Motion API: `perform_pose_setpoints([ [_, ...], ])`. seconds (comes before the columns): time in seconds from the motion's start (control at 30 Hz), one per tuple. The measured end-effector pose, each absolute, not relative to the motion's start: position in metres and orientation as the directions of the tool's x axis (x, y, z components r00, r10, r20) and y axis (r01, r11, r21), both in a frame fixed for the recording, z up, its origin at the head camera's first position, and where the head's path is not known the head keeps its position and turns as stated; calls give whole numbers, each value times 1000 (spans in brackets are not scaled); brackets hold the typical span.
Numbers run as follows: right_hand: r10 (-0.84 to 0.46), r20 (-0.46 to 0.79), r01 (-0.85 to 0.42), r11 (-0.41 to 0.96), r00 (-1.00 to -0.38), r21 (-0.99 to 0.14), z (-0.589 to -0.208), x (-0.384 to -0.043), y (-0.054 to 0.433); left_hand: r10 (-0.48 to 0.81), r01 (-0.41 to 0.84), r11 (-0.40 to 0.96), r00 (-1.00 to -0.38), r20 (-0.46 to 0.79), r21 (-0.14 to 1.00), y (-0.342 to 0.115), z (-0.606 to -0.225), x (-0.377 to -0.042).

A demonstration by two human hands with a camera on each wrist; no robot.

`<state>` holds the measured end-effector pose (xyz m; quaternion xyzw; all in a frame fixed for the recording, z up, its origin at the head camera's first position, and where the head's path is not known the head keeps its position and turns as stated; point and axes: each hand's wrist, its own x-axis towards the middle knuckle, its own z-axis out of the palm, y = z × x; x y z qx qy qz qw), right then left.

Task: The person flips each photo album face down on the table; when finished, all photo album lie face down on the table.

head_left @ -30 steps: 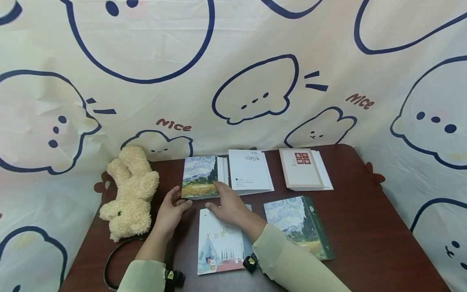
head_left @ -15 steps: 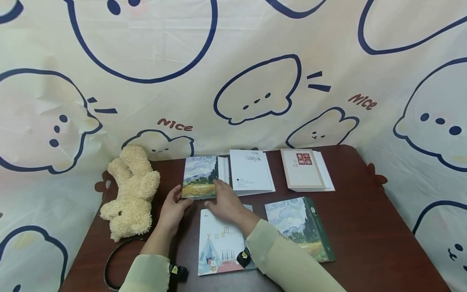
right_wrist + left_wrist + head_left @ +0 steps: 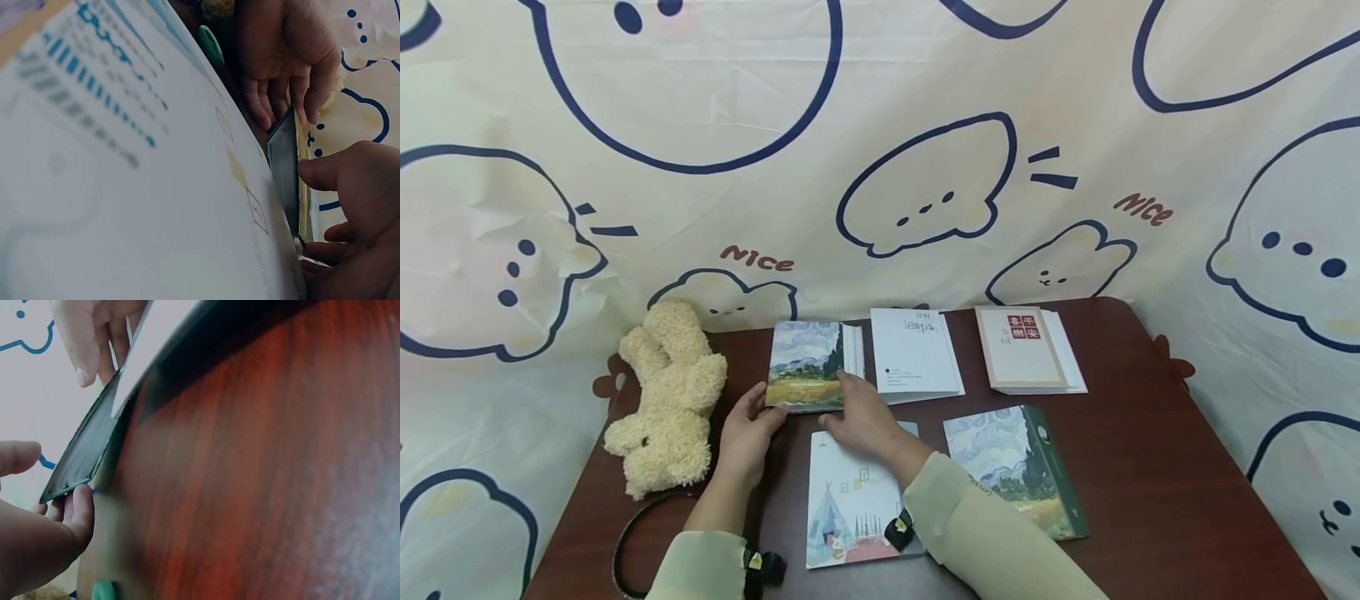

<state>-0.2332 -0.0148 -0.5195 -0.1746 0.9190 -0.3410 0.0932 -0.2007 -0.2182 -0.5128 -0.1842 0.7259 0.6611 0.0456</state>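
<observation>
A book with a landscape painting on its cover (image 3: 805, 362) lies at the back of the table, with white layers showing along its right side. My left hand (image 3: 745, 437) has its fingers at the book's left edge, thumb near the front corner. At the right front corner, the fingertips of my right hand (image 3: 868, 417) touch the book, thumb close to the near edge. The wrist views show the book's dark near edge (image 3: 284, 169) between both hands. Just in front lies a white notebook with a tent drawing (image 3: 842, 508), partly under the right forearm.
A white booklet (image 3: 913, 350) lies right of the painted book, and a beige booklet with red characters (image 3: 1018, 346) farther right. A green-spined painted book (image 3: 1015, 467) sits by the right sleeve. A plush toy (image 3: 673, 400) and a dark loop (image 3: 619, 546) are at left.
The painted book has slid slightly left and away from the white booklet. My left hand has come up against its left edge; the right hand has moved slightly left with it.
</observation>
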Motion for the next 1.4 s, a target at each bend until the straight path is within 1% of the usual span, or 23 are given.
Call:
perform_pose_setpoints([
  [0.1,-377,-46,-247,689,-925,-681,-519,-233,-16,-212,-297,36,-935,-283,954,-219,-510,-200],
  [0.33,-377,-35,-229,630,-925,-742,-514,-231,-16,-243,-242,34,-943,-227,970,-216,-500,-199],
  [0.53,-374,-34,-217,607,-927,-765,-513,-231,-14,-261,-205,29,-946,-191,978,-212,-489,-199],
  [0.83,-383,20,-252,568,-924,-783,-518,-232,-18,-273,-182,104,-951,-148,978,-210,-472,-197],
  [1.03,-357,41,-237,525,-933,-818,-515,-231,-17,-256,-127,135,-962,-89,983,-203,-464,-197],
  [1.27,-361,16,-208,501,-932,-840,-516,-231,-21,-264,-87,184,-964,-36,979,-199,-458,-194],
  [1.4,-369,-12,-167,448,-929,-878,-518,-230,-25,-267,-75,198,-964,-20,977,-197,-455,-192],
])
